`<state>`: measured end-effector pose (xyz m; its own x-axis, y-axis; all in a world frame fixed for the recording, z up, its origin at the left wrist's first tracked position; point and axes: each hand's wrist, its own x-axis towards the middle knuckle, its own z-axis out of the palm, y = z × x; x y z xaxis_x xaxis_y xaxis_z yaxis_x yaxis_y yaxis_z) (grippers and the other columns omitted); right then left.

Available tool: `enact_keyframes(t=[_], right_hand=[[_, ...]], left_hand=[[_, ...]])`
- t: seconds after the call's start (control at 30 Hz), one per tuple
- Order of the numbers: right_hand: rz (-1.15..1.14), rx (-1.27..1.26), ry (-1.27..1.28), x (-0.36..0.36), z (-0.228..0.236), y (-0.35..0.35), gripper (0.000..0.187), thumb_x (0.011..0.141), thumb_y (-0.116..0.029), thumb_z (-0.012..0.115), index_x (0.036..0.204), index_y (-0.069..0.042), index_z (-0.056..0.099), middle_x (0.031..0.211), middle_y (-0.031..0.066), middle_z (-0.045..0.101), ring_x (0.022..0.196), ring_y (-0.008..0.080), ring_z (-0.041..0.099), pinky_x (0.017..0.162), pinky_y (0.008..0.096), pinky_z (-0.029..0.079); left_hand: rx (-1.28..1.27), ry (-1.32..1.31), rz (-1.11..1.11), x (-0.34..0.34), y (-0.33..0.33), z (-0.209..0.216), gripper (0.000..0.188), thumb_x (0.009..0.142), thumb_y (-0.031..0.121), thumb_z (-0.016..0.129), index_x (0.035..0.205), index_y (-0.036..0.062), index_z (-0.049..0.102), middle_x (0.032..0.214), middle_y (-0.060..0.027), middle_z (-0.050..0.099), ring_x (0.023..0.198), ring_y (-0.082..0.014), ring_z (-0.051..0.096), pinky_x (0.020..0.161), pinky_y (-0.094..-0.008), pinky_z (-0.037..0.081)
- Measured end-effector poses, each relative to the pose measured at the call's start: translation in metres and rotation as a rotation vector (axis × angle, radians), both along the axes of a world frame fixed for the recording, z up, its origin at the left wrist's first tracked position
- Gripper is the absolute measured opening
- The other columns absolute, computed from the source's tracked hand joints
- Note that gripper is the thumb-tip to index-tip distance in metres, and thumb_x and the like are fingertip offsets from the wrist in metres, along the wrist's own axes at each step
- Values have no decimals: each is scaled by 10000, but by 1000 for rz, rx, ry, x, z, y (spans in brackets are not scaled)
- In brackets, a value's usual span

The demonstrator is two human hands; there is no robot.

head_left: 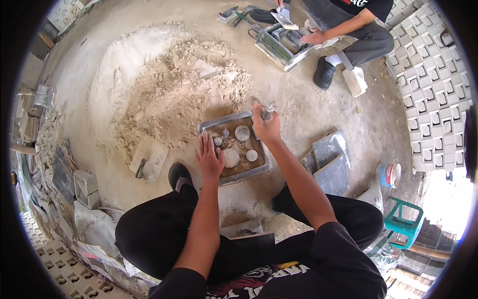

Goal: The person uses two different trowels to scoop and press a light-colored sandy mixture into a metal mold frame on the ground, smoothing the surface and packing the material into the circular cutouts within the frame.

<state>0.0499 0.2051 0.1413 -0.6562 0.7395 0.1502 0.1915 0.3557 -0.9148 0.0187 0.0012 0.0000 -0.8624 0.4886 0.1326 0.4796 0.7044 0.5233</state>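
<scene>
A grey rectangular frame (250, 174) lies on the ground before me, filled with brown sand (242, 165). Several round pale pieces sit in the sand, among them a wide disc (231, 158) and another disc (242, 133). My left hand (209, 158) rests at the frame's left side with its fingers stretched out, over the edge and the sand. Above the frame's far right corner, my right hand (267, 124) is closed around a short grey tool (269, 110). Its kind is hidden by the fist and by blur.
A heap of loose sand (181, 79) spreads beyond the frame. Another person (366, 35) works at a second frame (282, 56), far right. Flat boards (332, 174), a paint bucket (388, 175) and a green stool (404, 223) stand to my right. A board (149, 158) lies left.
</scene>
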Motion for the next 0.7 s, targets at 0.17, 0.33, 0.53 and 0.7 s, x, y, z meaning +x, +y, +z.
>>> enact_keyframes(t=[0.17,0.33,0.53,0.7], right_hand=[[-6,84,154,21,11,-20,376,960,-226,564,662,3,538,515,2,443,523,66,393,451,318,328],[7,29,51,15,3,-10,356,965,-191,551,674,15,554,543,-10,415,547,54,359,448,304,293],[-46,-87,52,30,6,-9,381,969,-209,554,648,-6,533,547,-19,429,549,56,368,464,296,304],[-32,112,206,47,-19,-17,396,989,-250,518,667,-18,515,552,-13,450,538,51,404,467,294,328]], left_hand=[[1,51,19,-10,-4,-3,624,870,241,498,1458,96,348,1557,-60,269,1449,-258,217,1117,-589,156],[5,31,17,-2,-4,-5,625,866,237,495,1460,110,349,1556,-55,272,1451,-255,213,1114,-597,152],[4,43,35,-3,4,-5,627,866,245,491,1464,123,347,1558,-33,269,1450,-241,217,1115,-586,162],[-21,29,34,1,3,1,646,858,249,499,1471,130,335,1556,-29,275,1448,-231,223,1120,-577,166]])
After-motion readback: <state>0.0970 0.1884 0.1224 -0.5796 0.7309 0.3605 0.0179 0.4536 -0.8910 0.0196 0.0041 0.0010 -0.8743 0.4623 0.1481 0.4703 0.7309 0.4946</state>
